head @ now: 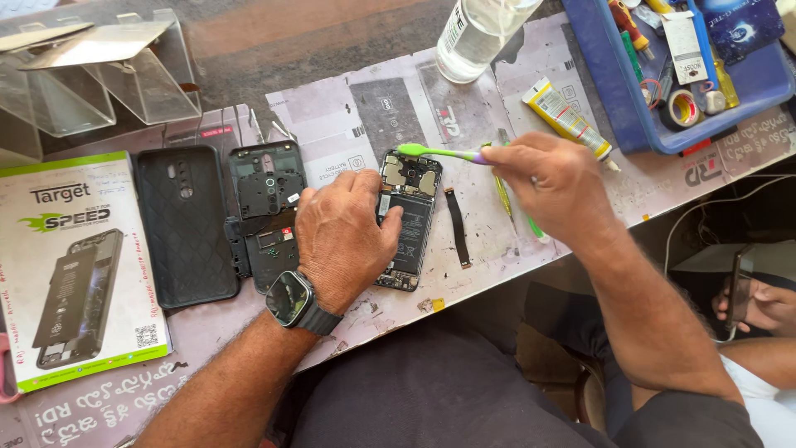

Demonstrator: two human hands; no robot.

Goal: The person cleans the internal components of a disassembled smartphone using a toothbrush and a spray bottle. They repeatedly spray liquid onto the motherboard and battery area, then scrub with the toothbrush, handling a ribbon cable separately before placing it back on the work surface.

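An opened smartphone lies on the workbench with its battery and circuit board showing. My left hand, with a black watch on the wrist, rests on the phone's left side, thumb pressed on the battery. My right hand holds a green and purple toothbrush, its bristle head over the top of the phone's board. A dark flex ribbon lies just right of the phone.
Left of the phone lie a black inner frame, a black back cover and a white-and-green printed box. A glue tube, a clear bottle and a blue tray of tools sit at the back. Another person's hand holds a phone at right.
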